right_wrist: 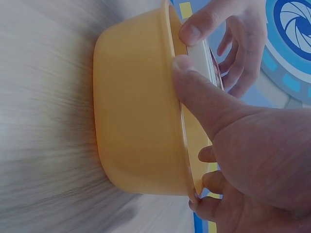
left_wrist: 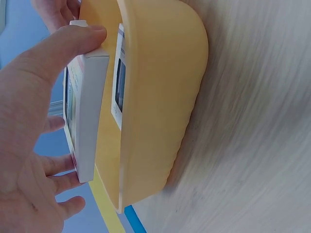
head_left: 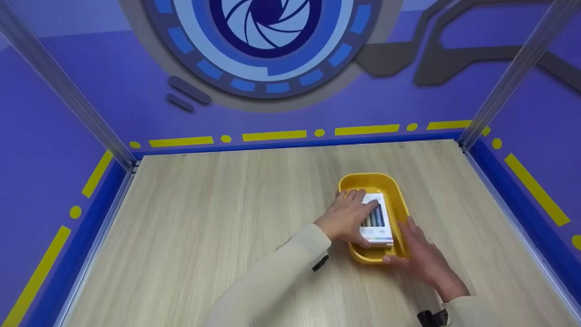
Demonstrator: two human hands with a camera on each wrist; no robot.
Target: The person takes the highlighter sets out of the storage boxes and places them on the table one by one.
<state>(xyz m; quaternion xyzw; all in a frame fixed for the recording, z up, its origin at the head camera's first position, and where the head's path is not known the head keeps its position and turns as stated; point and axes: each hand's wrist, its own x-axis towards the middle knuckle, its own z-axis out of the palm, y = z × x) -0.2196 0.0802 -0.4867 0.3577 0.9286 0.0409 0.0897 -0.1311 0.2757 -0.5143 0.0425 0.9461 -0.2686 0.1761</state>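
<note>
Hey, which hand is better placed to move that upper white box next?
Probably the left: the left hand grips the white box at the mouth of the yellow bin, above another box inside, while the right hand holds the bin.

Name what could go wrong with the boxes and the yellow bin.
The white box pinched by the left hand might slip. It could catch on the second box inside the yellow bin. The bin might shift if the right hand gripping it pushes unevenly.
</note>
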